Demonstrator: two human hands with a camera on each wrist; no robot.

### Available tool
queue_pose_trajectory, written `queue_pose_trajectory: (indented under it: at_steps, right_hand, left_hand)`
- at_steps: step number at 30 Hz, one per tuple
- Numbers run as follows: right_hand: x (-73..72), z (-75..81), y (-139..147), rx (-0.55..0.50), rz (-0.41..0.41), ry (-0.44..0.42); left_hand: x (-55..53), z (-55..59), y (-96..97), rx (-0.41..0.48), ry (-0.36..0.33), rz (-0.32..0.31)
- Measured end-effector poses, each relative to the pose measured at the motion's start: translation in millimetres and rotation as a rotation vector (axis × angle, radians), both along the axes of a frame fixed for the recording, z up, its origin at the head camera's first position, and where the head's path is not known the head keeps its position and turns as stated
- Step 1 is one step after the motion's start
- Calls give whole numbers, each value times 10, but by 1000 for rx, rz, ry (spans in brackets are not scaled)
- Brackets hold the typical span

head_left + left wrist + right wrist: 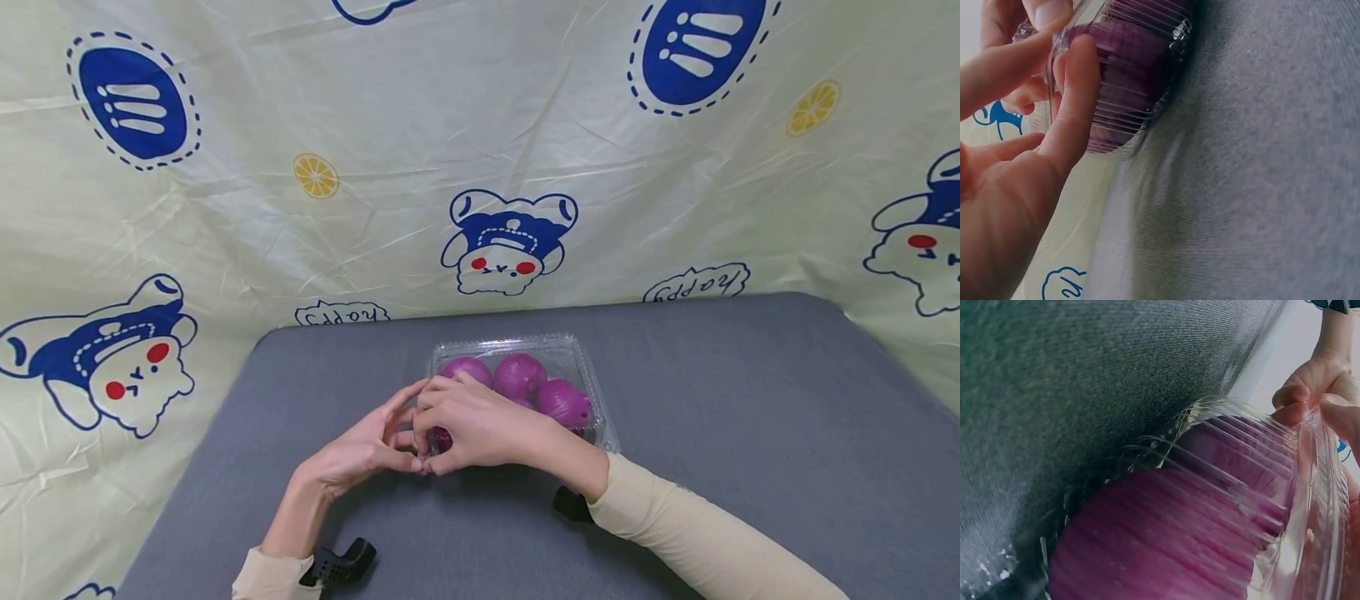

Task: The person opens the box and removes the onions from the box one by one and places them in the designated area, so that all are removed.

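Observation:
A clear plastic clamshell box holds several purple onions on the table. Its ribbed wall shows close up in both wrist views, with onions behind it. At the box's near left corner, my left hand pinches the rim between thumb and fingertips. My right hand reaches across the front of the box and grips the same corner, its fingers bent over the top edge. The two hands' fingertips meet there. The right hand and forearm hide part of the onions and the front rim.
A grey cloth-covered table lies under the box. Behind it hangs a pale curtain with blue cartoon prints. Black wrist mounts sit at both wrists, low over the table.

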State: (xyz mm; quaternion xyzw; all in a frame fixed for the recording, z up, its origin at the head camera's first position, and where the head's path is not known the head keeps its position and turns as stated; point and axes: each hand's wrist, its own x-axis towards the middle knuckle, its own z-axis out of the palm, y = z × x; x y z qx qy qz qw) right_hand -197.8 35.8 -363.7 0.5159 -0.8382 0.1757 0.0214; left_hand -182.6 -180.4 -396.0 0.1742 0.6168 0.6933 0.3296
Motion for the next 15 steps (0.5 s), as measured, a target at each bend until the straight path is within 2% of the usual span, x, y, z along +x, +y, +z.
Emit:
queue_pose_trajectory:
  at_steps: [8,15]
  right_hand:
    - [-11,9,-4,8,-4,-7]
    - [-20,21,-1,0,-30,-51]
  left_hand:
    - [-8,-15,27,3,-10,20]
    - [-7,-18,55,53,-60,32]
